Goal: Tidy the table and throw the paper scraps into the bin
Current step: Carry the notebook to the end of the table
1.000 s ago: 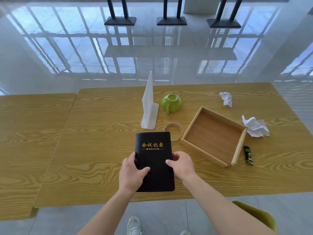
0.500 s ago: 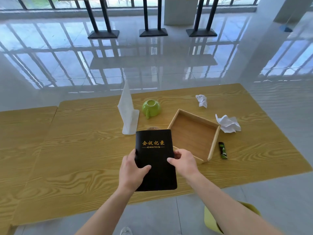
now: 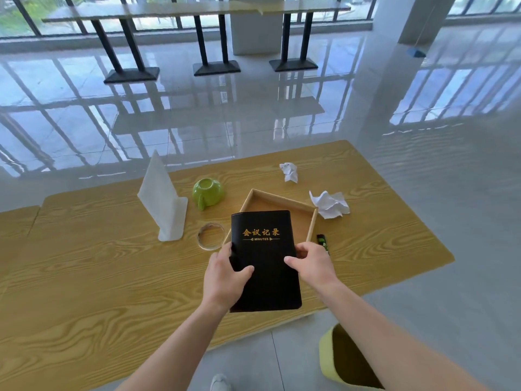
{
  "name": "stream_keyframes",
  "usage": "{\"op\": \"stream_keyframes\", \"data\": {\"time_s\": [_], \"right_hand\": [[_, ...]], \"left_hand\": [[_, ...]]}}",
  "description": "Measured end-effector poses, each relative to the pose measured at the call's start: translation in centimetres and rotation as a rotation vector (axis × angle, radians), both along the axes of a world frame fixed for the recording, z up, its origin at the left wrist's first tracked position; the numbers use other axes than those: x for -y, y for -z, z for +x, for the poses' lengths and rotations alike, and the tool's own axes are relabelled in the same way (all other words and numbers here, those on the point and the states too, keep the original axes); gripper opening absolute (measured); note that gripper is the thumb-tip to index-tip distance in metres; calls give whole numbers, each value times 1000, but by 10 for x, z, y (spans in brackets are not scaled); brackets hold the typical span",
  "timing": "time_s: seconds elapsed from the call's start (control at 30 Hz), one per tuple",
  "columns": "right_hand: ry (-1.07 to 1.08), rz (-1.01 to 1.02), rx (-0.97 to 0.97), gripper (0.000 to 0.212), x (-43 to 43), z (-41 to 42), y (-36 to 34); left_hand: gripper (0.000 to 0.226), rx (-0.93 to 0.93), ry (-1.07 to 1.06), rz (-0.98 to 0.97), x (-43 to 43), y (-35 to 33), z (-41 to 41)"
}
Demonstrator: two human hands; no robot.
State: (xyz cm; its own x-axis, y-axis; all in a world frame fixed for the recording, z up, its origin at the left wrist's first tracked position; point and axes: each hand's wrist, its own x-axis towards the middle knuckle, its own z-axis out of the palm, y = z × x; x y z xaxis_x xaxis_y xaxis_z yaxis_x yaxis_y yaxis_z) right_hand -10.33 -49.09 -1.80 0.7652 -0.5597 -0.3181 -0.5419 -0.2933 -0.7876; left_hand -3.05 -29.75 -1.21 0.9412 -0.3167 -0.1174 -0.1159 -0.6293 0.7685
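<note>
A black notebook (image 3: pixel 265 258) with gold lettering is lifted off the wooden table (image 3: pixel 84 277), gripped on its left edge by my left hand (image 3: pixel 225 277) and on its right edge by my right hand (image 3: pixel 313 263). It hangs over the near left part of an open wooden tray (image 3: pixel 282 198). Two crumpled paper scraps lie on the table: a small one (image 3: pixel 289 171) at the far side and a larger one (image 3: pixel 329 204) right of the tray. A yellow-green bin (image 3: pixel 346 359) stands on the floor below my right forearm.
An overturned green cup (image 3: pixel 208 193), a white upright stand (image 3: pixel 163 198) and a roll of clear tape (image 3: pixel 211 236) sit left of the tray. A small black-green lighter (image 3: pixel 322 242) lies by the tray's right side. Glossy floor and black table legs (image 3: pixel 214 46) lie beyond.
Both hands have raised the notebook and carried it to the right, from the bare table to above the tray. The view has tilted up and the bin has come into sight.
</note>
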Motion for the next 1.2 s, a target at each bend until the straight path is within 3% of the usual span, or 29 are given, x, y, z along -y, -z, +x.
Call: {"op": "stream_keyframes", "data": {"time_s": [0.4,0.83,1.03,1.2], "right_hand": [[226,5,-17,17,39,-12,-15],[389,-34,-132,14,164,-42,10],[406,-34,-199,12,260,-49,38],[376,-88,-268,17,329,-43,60]], "left_hand": [[71,-68,255,-28,63,-4,34],[43,-232,458,-6,200,10,13],[51,-281,422,0,300,33,-1],[81,-324,411,38,363,56,-9]]}}
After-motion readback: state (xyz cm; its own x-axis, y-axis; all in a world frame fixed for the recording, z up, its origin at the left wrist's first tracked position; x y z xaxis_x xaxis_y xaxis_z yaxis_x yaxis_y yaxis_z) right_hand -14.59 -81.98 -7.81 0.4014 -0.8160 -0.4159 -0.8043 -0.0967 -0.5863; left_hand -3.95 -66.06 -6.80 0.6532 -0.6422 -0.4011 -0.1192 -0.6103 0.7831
